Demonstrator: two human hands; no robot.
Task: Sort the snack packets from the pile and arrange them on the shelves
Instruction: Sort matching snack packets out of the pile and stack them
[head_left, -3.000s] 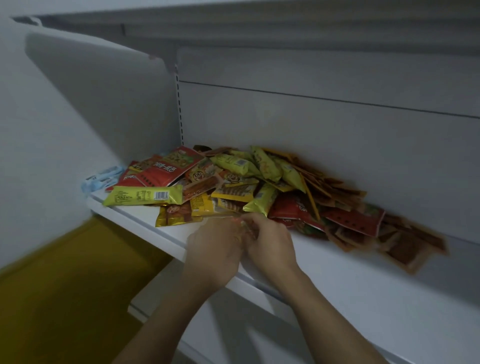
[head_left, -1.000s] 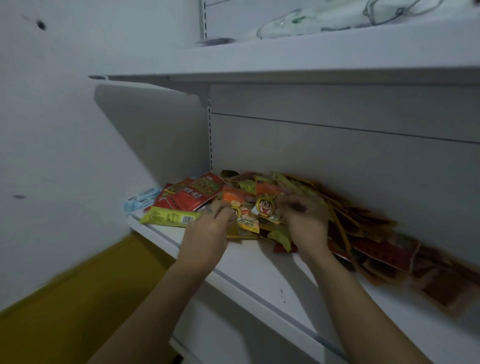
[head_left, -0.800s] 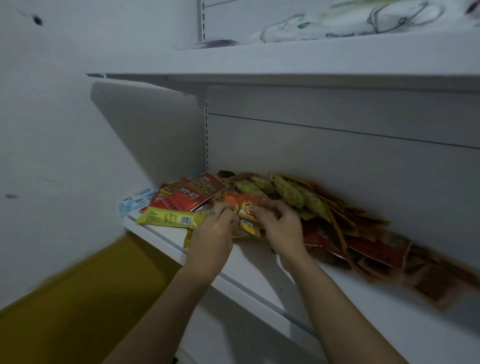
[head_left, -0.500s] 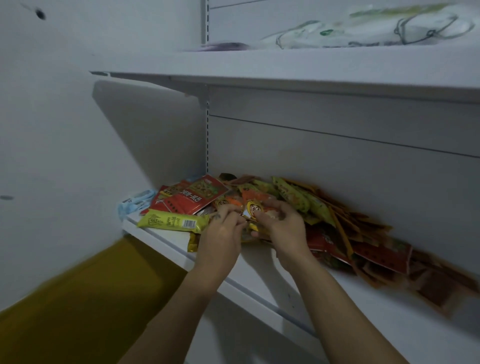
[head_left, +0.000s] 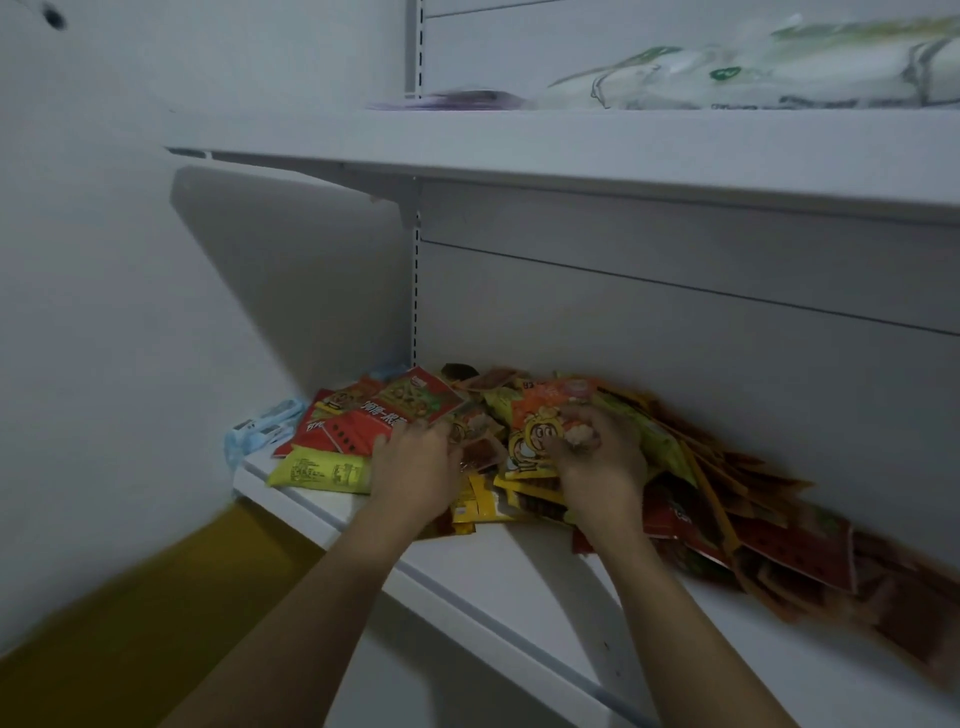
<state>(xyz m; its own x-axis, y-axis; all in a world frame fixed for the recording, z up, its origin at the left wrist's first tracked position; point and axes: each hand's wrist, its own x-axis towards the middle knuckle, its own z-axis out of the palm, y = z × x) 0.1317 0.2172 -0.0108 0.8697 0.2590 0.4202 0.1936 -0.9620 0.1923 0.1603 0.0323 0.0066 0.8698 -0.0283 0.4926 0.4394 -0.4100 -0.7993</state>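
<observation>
Packet (head_left: 535, 415) gripped by right hand (head_left: 605, 457), left hand (head_left: 415, 470) palm-down.

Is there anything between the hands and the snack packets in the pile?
Nothing visible does. Both hands are in the pile: the right hand grips an orange packet, and the left hand lies on packets beside it. Whether the left hand grips anything cannot be seen.
</observation>
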